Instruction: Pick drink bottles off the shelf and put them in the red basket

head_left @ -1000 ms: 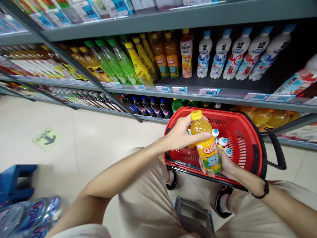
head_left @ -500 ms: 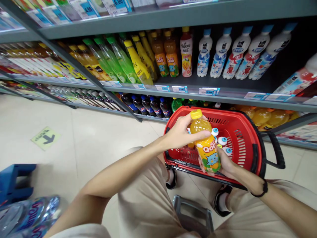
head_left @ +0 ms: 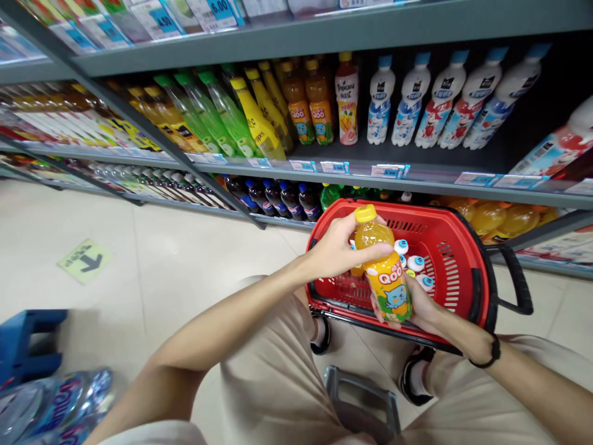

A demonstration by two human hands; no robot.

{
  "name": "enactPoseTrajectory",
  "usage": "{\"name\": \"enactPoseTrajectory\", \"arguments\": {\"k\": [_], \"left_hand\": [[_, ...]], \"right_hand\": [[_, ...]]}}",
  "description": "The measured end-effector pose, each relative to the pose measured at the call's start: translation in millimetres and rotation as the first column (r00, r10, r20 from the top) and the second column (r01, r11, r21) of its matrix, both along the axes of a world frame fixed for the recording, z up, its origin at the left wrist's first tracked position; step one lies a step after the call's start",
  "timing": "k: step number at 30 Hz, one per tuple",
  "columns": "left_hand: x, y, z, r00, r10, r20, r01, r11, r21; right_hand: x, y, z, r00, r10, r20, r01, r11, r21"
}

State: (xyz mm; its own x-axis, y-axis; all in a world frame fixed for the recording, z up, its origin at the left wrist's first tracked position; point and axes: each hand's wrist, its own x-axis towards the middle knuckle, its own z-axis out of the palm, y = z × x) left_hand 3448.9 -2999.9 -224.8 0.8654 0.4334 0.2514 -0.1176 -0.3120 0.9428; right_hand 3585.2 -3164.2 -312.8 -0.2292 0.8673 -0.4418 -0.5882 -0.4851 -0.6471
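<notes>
I hold an orange Qoo juice bottle [head_left: 386,278] with a yellow cap over a red shopping basket [head_left: 458,266]. My left hand [head_left: 340,250] wraps round its upper half, just under the cap. My right hand [head_left: 419,306] cups its lower half from behind. Inside the basket lie several white bottles with blue caps [head_left: 414,262], partly hidden by the juice bottle.
Grey shelves [head_left: 352,176] ahead carry Qoo bottles [head_left: 310,108], green and yellow bottles, white milk-drink bottles [head_left: 426,102] and cola below. A blue stool [head_left: 28,343] and wrapped water bottles [head_left: 50,405] sit at the lower left. A grey handle [head_left: 361,402] stands between my knees.
</notes>
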Motion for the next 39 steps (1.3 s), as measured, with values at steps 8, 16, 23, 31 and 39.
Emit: {"name": "enactPoseTrajectory", "arguments": {"k": [8, 16, 23, 31, 39], "left_hand": [[0.6, -0.3, 0.1, 1.0, 0.009, -0.011, -0.009, 1.0, 0.012], [-1.6, 3.7, 1.5, 0.999, -0.017, -0.034, 0.02, 0.996, 0.09], [-1.4, 2.9, -0.6, 1.0, -0.016, -0.017, 0.017, 0.999, 0.038], [9.4, 19.2, -10.4, 0.987, 0.158, 0.018, -0.148, 0.951, -0.27], [15.9, 40.6, -21.7, 0.923, 0.381, 0.063, -0.359, 0.907, -0.22]], "right_hand": [[-0.5, -0.3, 2.5, 1.0, -0.003, 0.001, 0.003, 0.999, -0.036], [0.3, -1.0, 1.7, 1.0, -0.003, -0.015, 0.002, 0.998, -0.059], [2.8, -2.0, -0.5, 0.999, 0.014, -0.038, -0.016, 0.998, -0.054], [8.3, 7.9, 25.8, 0.993, -0.098, 0.066, 0.093, 0.993, 0.073], [15.0, 11.9, 28.5, 0.825, -0.352, 0.441, 0.204, 0.915, 0.348]]}}
